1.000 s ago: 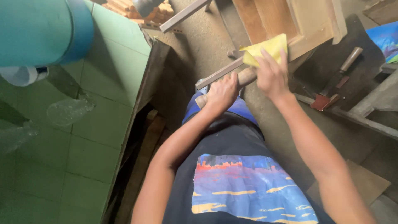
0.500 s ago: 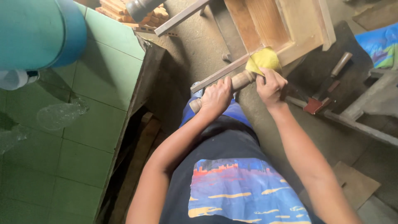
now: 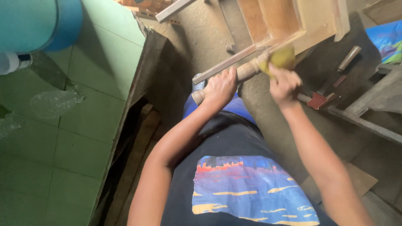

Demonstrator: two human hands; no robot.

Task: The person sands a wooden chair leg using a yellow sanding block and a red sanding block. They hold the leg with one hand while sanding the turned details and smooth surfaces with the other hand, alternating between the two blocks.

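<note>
The left hand (image 3: 220, 87) has its fingers wrapped around a turned wooden leg (image 3: 247, 71) lying across the person's lap. The right hand (image 3: 284, 85) presses a yellow pad (image 3: 280, 57), probably sandpaper, against the leg, fingers closed on it, beside a wooden frame (image 3: 293, 21).

A clear plastic bottle (image 3: 56, 101) lies on the green tiled ledge (image 3: 83, 138) at left.

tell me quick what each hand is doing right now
Left hand: closed around the turned wooden leg.
Right hand: closed on a yellow pad, pressing it against the same leg.
</note>
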